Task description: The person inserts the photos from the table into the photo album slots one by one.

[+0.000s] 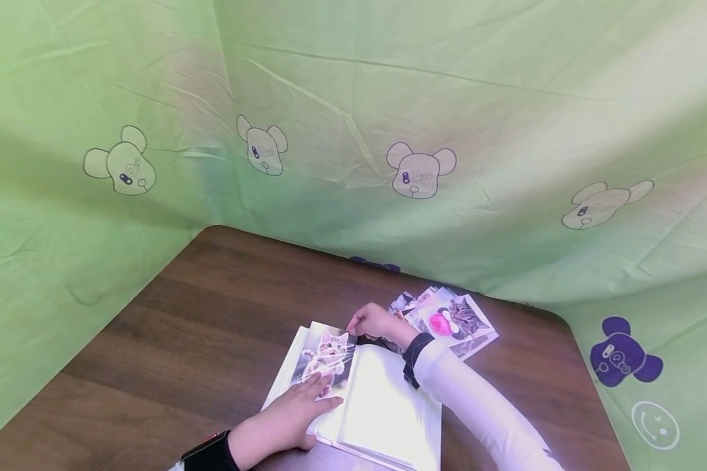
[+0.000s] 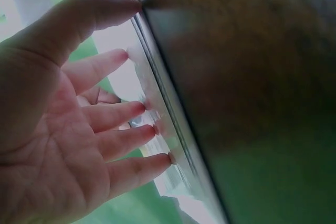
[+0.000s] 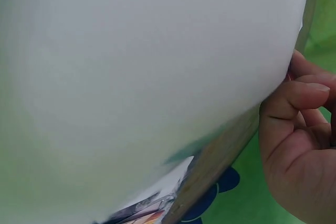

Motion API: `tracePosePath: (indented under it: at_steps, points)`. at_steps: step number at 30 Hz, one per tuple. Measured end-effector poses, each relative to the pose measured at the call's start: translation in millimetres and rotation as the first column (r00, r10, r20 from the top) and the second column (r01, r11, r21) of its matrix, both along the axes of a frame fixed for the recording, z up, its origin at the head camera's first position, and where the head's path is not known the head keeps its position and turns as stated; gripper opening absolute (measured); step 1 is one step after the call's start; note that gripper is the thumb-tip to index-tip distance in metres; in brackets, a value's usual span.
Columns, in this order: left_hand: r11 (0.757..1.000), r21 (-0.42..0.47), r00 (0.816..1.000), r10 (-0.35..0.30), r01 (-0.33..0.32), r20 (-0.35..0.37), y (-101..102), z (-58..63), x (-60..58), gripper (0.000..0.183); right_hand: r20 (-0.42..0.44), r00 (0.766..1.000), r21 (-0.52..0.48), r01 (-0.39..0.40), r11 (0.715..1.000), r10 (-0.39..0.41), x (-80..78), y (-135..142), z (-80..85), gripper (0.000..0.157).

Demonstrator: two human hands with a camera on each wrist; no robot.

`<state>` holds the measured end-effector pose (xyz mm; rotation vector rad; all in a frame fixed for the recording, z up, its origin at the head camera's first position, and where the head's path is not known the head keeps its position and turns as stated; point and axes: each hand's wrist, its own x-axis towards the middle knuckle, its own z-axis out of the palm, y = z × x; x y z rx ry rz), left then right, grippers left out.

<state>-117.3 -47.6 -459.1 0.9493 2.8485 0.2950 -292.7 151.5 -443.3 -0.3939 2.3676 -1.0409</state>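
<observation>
Find a rectangular colour photo print of a pale kitten (image 1: 325, 350) on the left page of an open album with thick white pages (image 1: 389, 396), jutting slightly past the album's upper edge. Shows upright ears and lifted paws against a greyish ground, with thin white streaks of glare across the surface. Pinched at its upper right corner by the right hand (image 1: 381, 325), with thumb and fingertips close together. Pressed lower down by the left hand (image 1: 294, 407), with straight fingers spread over print and page.

To the upper right of the album, see a fanned pile of glossy animal pictures (image 1: 467, 316), near the tabletop's back edge. Left of the album, note a broad stretch of brown wood-grain tabletop (image 1: 153, 347); to the right, a narrower one, crossed by a white fabric sleeve (image 1: 483, 405). Well beyond the album, find pale green printed cloth (image 1: 330, 91) hanging along the back edge. Cannot tell the room in front of the album: cut off below in the head view.
</observation>
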Motion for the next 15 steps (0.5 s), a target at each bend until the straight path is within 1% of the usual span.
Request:
tracePosePath:
  at_steps: [3, 5, 7, 10, 12, 15]
  points:
    - [1.0, -0.004, 1.0, 0.008, -0.008, 0.0, 0.2, -0.7, 0.3, 0.072, 0.003, 1.0, 0.003, -0.015, 1.0, 0.015, 1.9, 0.1, -2.6, 0.013]
    - [1.0, -0.005, 1.0, 0.008, -0.008, -0.003, 0.5, -0.4, 0.1, 0.072, -0.006, 0.999, 0.021, -0.049, 0.999, 0.049, 3.5, 0.0, -4.7, 0.014]
    - [1.0, -0.008, 1.0, 0.009, -0.009, -0.003, 0.9, 0.5, 0.4, 0.072, -0.023, 0.995, 0.04, -0.099, 0.994, 0.1, 5.1, 0.0, -7.1, 0.015]
    - [1.0, -0.01, 1.0, 0.016, -0.016, 0.01, 1.6, 1.7, 0.9, 0.073, -0.054, 0.983, 0.078, -0.171, 0.982, 0.175, 6.5, 0.2, -9.9, 0.016]
    - [1.0, -0.014, 1.0, 0.021, -0.021, 0.016, 2.1, 2.1, 0.8, 0.074, -0.066, 0.975, 0.088, -0.204, 0.975, 0.21, 7.1, 0.8, -10.7, 0.017]
    - [1.0, -0.02, 1.0, 0.021, -0.021, 0.015, 2.6, 2.3, 0.2, 0.074, -0.043, 0.97, 0.084, -0.233, 0.969, 0.237, 7.7, 2.5, -9.1, 0.019]
